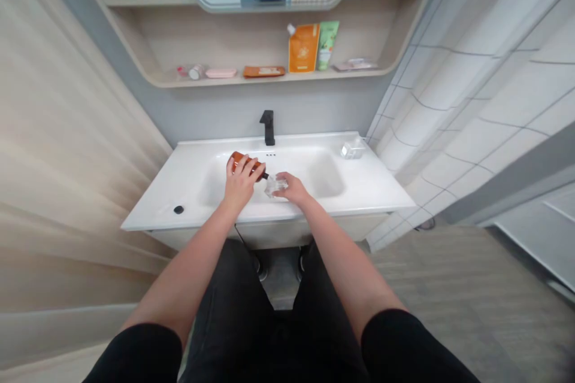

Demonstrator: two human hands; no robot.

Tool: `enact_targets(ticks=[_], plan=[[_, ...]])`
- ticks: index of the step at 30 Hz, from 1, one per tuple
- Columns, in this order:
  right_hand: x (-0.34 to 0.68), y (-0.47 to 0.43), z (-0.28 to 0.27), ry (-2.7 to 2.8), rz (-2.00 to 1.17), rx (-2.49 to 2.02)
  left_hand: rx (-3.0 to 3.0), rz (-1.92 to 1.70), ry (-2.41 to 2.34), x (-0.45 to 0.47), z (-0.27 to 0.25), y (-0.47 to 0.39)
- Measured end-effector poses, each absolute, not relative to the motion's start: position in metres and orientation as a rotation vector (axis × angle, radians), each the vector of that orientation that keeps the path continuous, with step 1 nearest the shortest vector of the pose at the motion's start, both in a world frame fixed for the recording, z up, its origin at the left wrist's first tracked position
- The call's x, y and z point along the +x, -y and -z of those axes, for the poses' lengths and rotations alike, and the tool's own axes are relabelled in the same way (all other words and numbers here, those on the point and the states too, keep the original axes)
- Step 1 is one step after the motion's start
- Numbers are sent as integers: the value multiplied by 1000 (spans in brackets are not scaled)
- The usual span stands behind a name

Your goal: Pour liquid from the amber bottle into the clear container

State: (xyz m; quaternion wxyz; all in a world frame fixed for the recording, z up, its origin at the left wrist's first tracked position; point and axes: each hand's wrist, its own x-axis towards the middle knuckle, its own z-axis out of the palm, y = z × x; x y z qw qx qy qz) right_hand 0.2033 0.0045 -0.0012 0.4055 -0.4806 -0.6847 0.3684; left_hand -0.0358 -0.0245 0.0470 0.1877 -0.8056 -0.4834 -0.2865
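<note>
Over the white sink [314, 173], my left hand [240, 182] is wrapped round a brown bottle [237, 158]. The bottle lies tilted on its side, its dark neck pointing right and down. My right hand [291, 188] grips a small clear container [275, 186], which looks like a glass or a jar. The bottle's neck is right beside the mouth of this container; whether they touch, and whether liquid flows, I cannot tell. My fingers hide part of both things.
Behind the sink rises a black faucet [268, 128]. A clear box-shaped container [353, 148] stands on the right of the counter, a black round cap [178, 210] on the left. Above, a shelf [269, 76] holds an orange pouch [303, 49] and a green tube [327, 45].
</note>
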Motion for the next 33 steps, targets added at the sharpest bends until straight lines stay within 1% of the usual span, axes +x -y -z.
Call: enact_targets(ticks=[14, 33], plan=[[204, 0, -5, 1689, -923, -1196, -2311, 764, 1271, -35, -63, 22], [204, -2, -3, 1662, -953, -1189, -2350, 740, 1250, -34, -68, 18]])
